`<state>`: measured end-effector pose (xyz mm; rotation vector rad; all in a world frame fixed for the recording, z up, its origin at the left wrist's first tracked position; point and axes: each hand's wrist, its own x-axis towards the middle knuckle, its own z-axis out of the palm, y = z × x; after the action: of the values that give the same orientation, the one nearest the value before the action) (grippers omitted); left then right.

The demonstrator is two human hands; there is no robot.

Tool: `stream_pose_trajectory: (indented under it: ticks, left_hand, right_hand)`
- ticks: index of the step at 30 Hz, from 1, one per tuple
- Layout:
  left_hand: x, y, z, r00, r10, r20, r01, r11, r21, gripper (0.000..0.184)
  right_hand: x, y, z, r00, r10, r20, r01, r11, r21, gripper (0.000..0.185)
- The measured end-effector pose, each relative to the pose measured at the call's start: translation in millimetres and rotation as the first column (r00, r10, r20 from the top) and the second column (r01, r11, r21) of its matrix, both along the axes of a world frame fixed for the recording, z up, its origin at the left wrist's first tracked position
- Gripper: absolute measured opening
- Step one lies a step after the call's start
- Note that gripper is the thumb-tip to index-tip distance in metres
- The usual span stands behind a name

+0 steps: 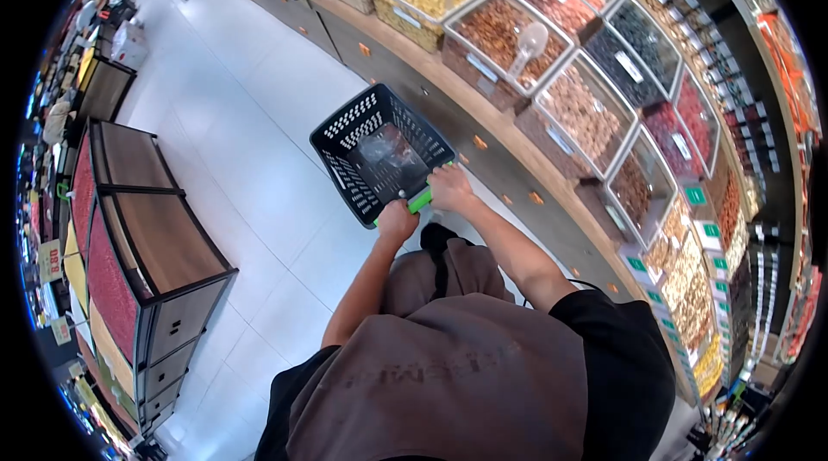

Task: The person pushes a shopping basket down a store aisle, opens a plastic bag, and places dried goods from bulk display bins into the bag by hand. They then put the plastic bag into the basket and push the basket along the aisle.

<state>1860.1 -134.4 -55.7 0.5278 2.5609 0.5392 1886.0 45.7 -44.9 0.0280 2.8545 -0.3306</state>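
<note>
Both of my hands grip the green handle [420,200] of a dark shopping basket [345,175] with slotted sides. My left hand [398,221] is wrapped round the handle's left part. Close to its right end, my right hand [449,188] has its fingers closed round the same bar. Inside the basket lies a clear plastic bag [385,153]; what it holds is too unclear to name. The basket is in front of my legs, over the pale floor, beside the wooden base of the food counter.
Along the right runs a counter [414,51] with clear bins of dried foods, one holding a white scoop [529,49]. A display stand [177,241] with red and yellow goods is on the left. The tiled aisle [250,99] stretches ahead between them.
</note>
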Motion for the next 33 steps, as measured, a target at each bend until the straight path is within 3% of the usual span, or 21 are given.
stream_pose_trajectory:
  ticks: [2, 4, 5, 6, 8, 12, 17, 19, 23, 27, 33]
  left_hand:
    - [-13, 2, -9, 0.942, 0.137, -0.307, -0.141, 0.99, 0.007, 0.025]
    - [-35, -7, -24, 0.968, 0.188, -0.166, -0.195, 0.981, -0.027, 0.022]
    - [-48, -17, -28, 0.988, 0.07, -0.139, -0.071, 0.997, -0.007, 0.023]
    - [-58, -20, -24, 0.987, 0.076, -0.143, -0.079, 0.997, -0.01, 0.023]
    - [-77, -25, -17, 0.973, 0.227, 0.04, -0.225, 0.973, -0.052, 0.023]
    - [-111, -25, -26, 0.98, 0.189, 0.065, -0.181, 0.978, -0.102, 0.03]
    - [-158, -24, -9, 0.956, 0.277, 0.096, -0.26, 0.952, -0.158, 0.036]
    - [-186, -29, -10, 0.961, 0.249, 0.118, -0.227, 0.959, -0.17, 0.037]
    - [-232, -41, -7, 0.971, 0.219, 0.097, -0.199, 0.963, -0.181, 0.037]
    - [-285, -57, -13, 0.99, 0.103, 0.095, -0.091, 0.988, -0.124, 0.032]
    - [-344, -73, -21, 0.987, 0.159, 0.04, -0.157, 0.987, -0.031, 0.029]
  right_hand:
    - [-26, 5, -7, 0.998, 0.039, -0.049, -0.04, 0.999, -0.028, 0.026]
    - [-52, 4, -11, 0.995, 0.06, -0.081, -0.063, 0.997, -0.039, 0.023]
    - [-65, 3, -7, 0.996, 0.056, -0.064, -0.059, 0.997, -0.051, 0.023]
    - [-78, 3, -6, 0.998, 0.044, -0.049, -0.047, 0.997, -0.062, 0.023]
    - [-94, 1, -5, 0.994, 0.021, -0.106, -0.028, 0.998, -0.059, 0.022]
    - [-120, 5, -10, 0.996, 0.036, -0.083, -0.043, 0.995, -0.09, 0.021]
    - [-169, 0, -12, 0.99, 0.04, -0.134, -0.05, 0.996, -0.07, 0.02]
    - [-197, -3, -9, 0.999, 0.052, 0.001, -0.052, 0.997, -0.065, 0.024]
    - [-244, -15, -6, 0.999, 0.036, -0.023, -0.037, 0.998, -0.044, 0.024]
    - [-284, -26, -5, 0.999, 0.026, -0.025, -0.027, 0.999, -0.028, 0.024]
    - [-347, -40, -3, 0.998, 0.027, -0.062, -0.029, 0.999, -0.038, 0.022]
